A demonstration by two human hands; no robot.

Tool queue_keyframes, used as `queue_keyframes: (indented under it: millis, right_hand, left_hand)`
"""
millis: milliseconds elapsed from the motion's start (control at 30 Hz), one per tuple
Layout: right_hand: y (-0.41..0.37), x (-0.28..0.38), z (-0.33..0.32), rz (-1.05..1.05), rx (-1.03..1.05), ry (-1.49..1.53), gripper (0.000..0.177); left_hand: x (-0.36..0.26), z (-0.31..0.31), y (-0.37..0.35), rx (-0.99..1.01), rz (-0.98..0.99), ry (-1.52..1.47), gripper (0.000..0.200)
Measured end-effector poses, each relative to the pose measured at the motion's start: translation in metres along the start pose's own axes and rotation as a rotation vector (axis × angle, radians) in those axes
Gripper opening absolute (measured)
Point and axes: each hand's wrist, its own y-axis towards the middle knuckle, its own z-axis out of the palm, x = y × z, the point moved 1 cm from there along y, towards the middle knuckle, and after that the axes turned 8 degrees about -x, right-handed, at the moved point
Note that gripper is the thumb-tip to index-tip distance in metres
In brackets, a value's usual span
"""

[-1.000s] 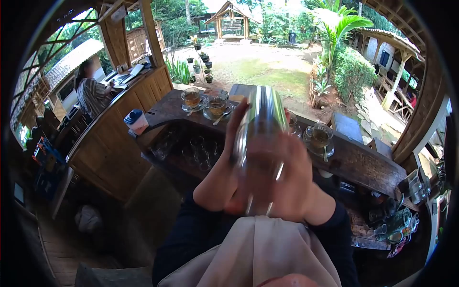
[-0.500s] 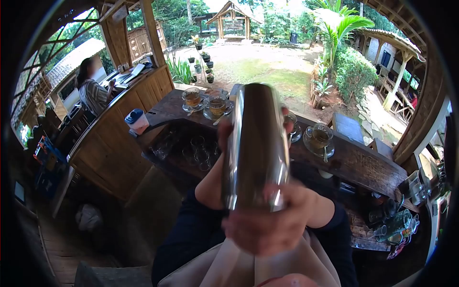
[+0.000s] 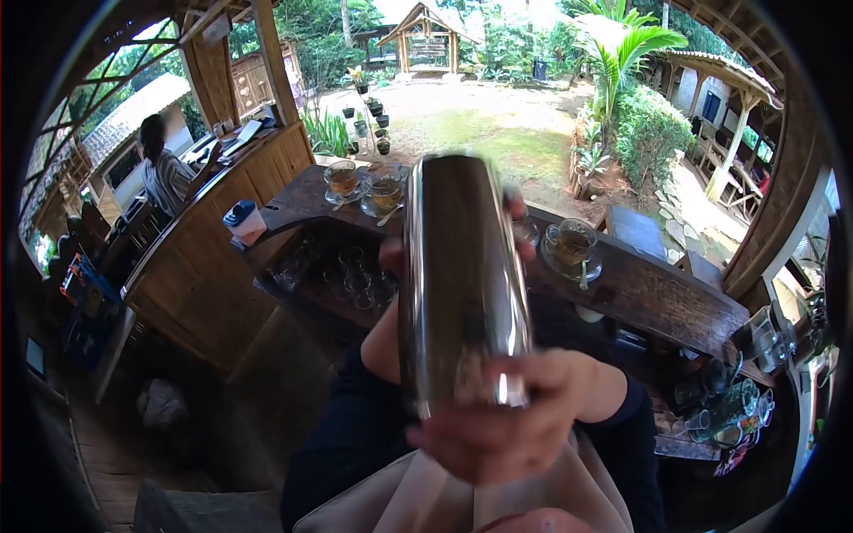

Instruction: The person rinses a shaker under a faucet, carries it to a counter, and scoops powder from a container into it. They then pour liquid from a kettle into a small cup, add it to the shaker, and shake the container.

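A tall steel cocktail shaker (image 3: 462, 275) fills the middle of the head view, held upright in front of me above the bar. My right hand (image 3: 506, 417) wraps around its near, lower end. My left hand (image 3: 393, 306) grips it from behind on the left, mostly hidden by the shaker, with fingertips showing at the far top right. Both sleeves are dark, and a beige cloth (image 3: 471, 493) hangs below my hands.
A dark wooden bar counter (image 3: 649, 293) carries glass cups of tea on saucers (image 3: 341, 180) (image 3: 570, 244). Empty glasses (image 3: 351, 275) stand on a lower shelf. A blue-lidded tumbler (image 3: 242, 222) sits at the left. A person (image 3: 164, 173) stands at the far counter. More glassware (image 3: 729, 409) lies on the right.
The shaker was blurred and lower a second ago; it has come up and nearer to me, still in both hands. The view has shifted slightly, so the counter sits further left.
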Motion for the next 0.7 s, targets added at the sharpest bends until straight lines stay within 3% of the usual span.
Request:
queue_keyframes:
  millis: [33, 67, 100, 133, 167, 200, 233, 267, 333, 367, 400, 433, 467, 500, 533, 567, 600, 633, 667, 700]
  right_hand:
    - [-0.004, 0.0, -0.009, -0.052, -0.032, 0.032, 0.016]
    - [-0.01, 0.0, -0.019, -0.098, -0.065, 0.062, 0.016]
    - [-0.017, 0.001, -0.029, -0.143, -0.1, 0.089, 0.016]
    - [-0.016, -0.025, -0.037, -0.083, -0.058, -0.019, 0.045]
    - [-0.033, -0.046, -0.042, 0.085, -0.015, -0.176, 0.045]
    - [-0.044, -0.068, -0.038, 0.28, -0.186, -0.128, 0.043]
    - [-0.05, -0.076, -0.037, 0.785, -0.31, 0.076, 0.041]
    - [-0.043, -0.07, -0.05, 0.994, -0.417, 0.171, 0.04]
    - [-0.041, -0.052, -0.086, 0.418, -0.215, -0.109, 0.045]
    - [-0.032, -0.026, -0.1, 0.301, -0.159, -0.126, 0.044]
    - [-0.022, 0.005, -0.123, 0.29, 0.047, -0.238, 0.039]
    - [-0.035, 0.019, -0.125, -0.076, -0.093, -0.193, 0.034]
    - [-0.046, 0.017, -0.131, -0.068, -0.083, -0.235, 0.034]
    - [-0.058, 0.015, -0.14, -0.237, -0.201, -0.222, 0.035]
    - [-0.063, 0.015, -0.152, -0.41, -0.315, -0.208, 0.037]
    - [-0.057, 0.01, -0.181, -0.143, -0.153, -0.266, 0.034]
    - [-0.05, -0.002, -0.194, 0.048, -0.205, -0.349, 0.037]
    - [-0.061, -0.027, -0.203, 0.181, -0.322, -0.337, 0.04]
    - [-0.078, -0.04, -0.209, 0.632, -0.443, -0.267, 0.044]
    - [-0.08, -0.04, -0.216, 1.18, -0.632, -0.062, 0.046]
  left_hand:
    - [0.0, -0.012, 0.005, 0.155, -0.098, 0.086, 0.083]
    - [0.008, -0.026, 0.004, 0.103, -0.07, 0.165, 0.077]
    - [0.012, -0.038, 0.0, -0.174, -0.085, 0.152, 0.069]
    - [0.015, -0.051, -0.002, -0.445, -0.104, 0.14, 0.062]
    - [0.017, -0.072, 0.002, -0.518, -0.146, 0.017, 0.056]
    - [0.025, -0.089, 0.009, -0.594, -0.191, -0.106, 0.053]
    - [0.045, -0.094, 0.016, -0.875, -0.02, 0.066, 0.044]
    - [0.065, -0.07, 0.033, -1.062, 0.006, 0.092, 0.043]
    - [0.078, -0.064, 0.037, -0.703, -0.137, -0.099, 0.044]
    - [0.084, -0.043, 0.045, -0.683, -0.28, -0.106, 0.046]
    - [0.097, -0.025, 0.053, -0.664, -0.258, 0.092, 0.053]
    - [0.116, -0.008, 0.059, -0.43, -0.208, 0.065, 0.061]
    - [0.133, 0.001, 0.065, -0.195, -0.15, 0.029, 0.071]
    - [0.143, -0.021, 0.073, 0.051, -0.112, 0.096, 0.086]
    - [0.148, -0.023, 0.082, -0.042, -0.149, 0.266, 0.075]
    - [0.151, -0.037, 0.09, -0.178, -0.307, 0.136, 0.066]
    - [0.16, -0.058, 0.096, -0.316, -0.467, 0.009, 0.059]
    - [0.181, -0.076, 0.107, -0.384, -0.45, -0.009, 0.051]
    - [0.201, -0.093, 0.11, -0.45, -0.437, -0.182, 0.047]
    - [0.222, -0.082, 0.117, -0.801, -0.438, -0.028, 0.049]
